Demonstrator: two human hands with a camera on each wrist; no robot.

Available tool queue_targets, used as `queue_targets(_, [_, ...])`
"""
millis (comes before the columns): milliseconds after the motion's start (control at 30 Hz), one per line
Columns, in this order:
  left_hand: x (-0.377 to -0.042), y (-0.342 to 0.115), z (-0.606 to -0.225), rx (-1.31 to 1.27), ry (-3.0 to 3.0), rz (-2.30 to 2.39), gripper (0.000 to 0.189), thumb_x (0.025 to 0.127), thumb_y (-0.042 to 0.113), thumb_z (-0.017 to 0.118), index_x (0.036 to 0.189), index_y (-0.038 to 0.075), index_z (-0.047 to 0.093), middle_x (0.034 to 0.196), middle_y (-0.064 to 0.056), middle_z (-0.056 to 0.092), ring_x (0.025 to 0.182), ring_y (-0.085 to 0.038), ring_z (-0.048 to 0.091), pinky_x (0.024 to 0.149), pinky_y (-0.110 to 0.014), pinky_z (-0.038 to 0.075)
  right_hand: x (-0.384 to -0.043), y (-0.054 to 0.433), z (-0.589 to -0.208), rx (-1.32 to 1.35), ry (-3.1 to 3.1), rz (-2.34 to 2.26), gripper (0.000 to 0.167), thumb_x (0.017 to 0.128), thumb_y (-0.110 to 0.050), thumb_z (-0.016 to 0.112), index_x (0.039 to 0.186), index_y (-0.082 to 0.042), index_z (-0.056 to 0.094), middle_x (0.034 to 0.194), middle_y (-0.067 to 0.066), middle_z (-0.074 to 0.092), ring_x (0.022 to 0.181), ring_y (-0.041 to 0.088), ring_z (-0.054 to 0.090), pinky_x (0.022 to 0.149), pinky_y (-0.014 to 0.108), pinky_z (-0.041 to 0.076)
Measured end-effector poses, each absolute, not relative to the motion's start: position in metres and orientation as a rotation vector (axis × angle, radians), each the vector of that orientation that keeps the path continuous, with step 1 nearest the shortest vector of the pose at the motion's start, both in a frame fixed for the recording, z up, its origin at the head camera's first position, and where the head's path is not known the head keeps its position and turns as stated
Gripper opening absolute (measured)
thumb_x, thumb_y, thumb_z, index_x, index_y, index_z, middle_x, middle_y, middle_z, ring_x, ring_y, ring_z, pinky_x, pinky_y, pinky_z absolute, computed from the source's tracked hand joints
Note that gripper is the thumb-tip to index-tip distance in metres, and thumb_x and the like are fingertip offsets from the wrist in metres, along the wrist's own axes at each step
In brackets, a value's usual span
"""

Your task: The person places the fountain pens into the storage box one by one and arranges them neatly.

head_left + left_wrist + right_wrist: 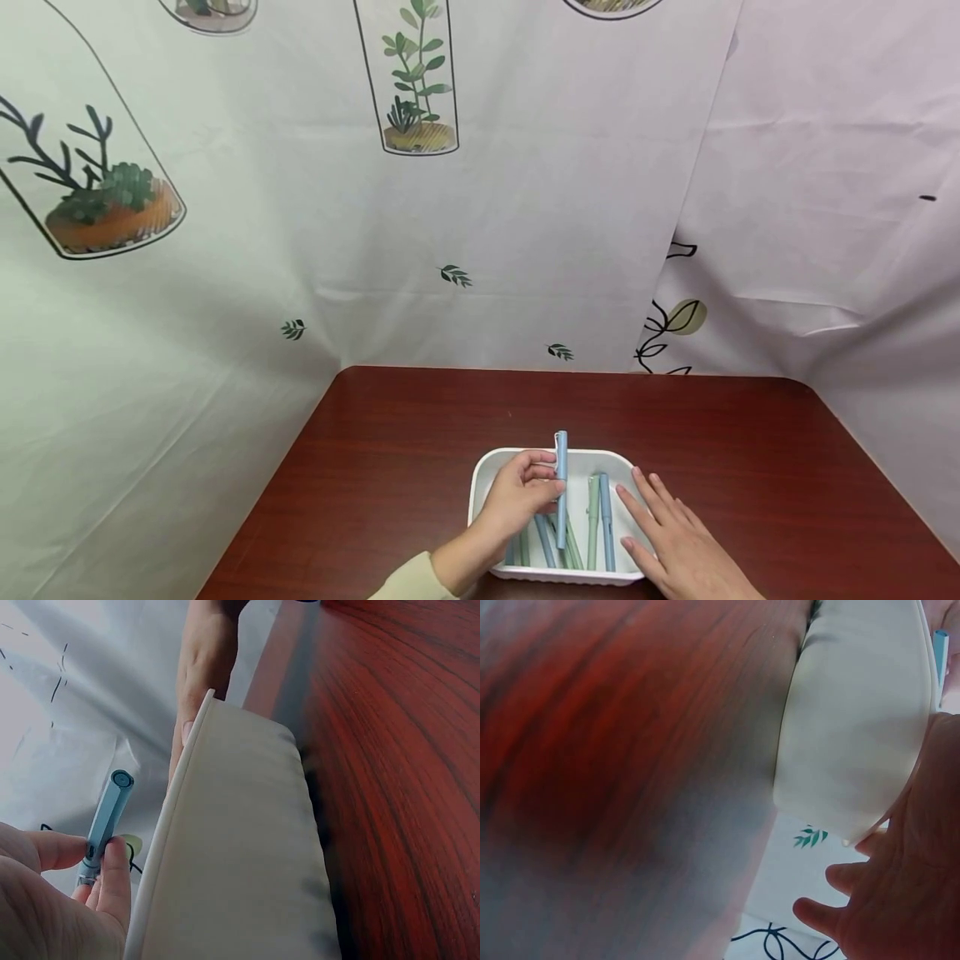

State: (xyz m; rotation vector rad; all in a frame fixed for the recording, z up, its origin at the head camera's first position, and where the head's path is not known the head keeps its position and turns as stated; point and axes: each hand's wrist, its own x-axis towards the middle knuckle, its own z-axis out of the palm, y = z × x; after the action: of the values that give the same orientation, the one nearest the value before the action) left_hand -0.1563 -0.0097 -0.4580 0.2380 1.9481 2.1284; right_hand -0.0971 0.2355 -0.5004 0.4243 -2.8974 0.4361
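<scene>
Above a white tray [480,492], my left hand [522,492] pinches a blue pen [562,500] between thumb and fingers. The pen stands nearly upright, and its clip shows near the top. In the left wrist view the same blue pen [109,814] sticks out from the fingertips beside the tray's outer wall [232,825]. My right hand [678,542] is spread with straight fingers at the tray's right rim. Inside the tray lie a green pen [592,521], another blue pen [607,525] and several more blue and green pens, partly hidden by the left hand.
The tray stands near the front of a dark red wooden table [390,450]. Behind and beside the table hangs a pale cloth [525,217] printed with plants and leaves.
</scene>
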Motion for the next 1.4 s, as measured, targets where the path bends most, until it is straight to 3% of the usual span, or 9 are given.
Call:
queue_targets(433, [-0.154, -0.004, -0.465, 0.228, 1.951, 2.123, 0.036, 0.083, -0.003, 0.071, 0.117, -0.003, 0.061, 0.093, -0.008, 0.066, 0.073, -0.009, 0.063, 0.064, -0.025, 0.056, -0.097, 0.235, -0.501, 0.438, -2.876, 0.451, 0.066, 0.094, -0.052, 0.063, 0.151, -0.020, 0.051, 0.159, 0.013, 0.041, 0.143, 0.039, 0.040, 0.102, 0.062, 0.044])
queue_targets(1400, [-0.152, 0.011, -0.476, 0.197, 1.991, 2.027, 0.033, 0.084, -0.006, 0.070, 0.115, -0.005, 0.061, 0.090, -0.004, 0.063, 0.073, -0.009, 0.063, 0.065, -0.031, 0.061, -0.098, 0.236, -0.503, 0.440, -2.881, 0.450, 0.065, 0.095, -0.051, 0.063, 0.150, -0.019, 0.051, 0.159, 0.013, 0.040, 0.143, 0.040, 0.039, 0.104, 0.061, 0.045])
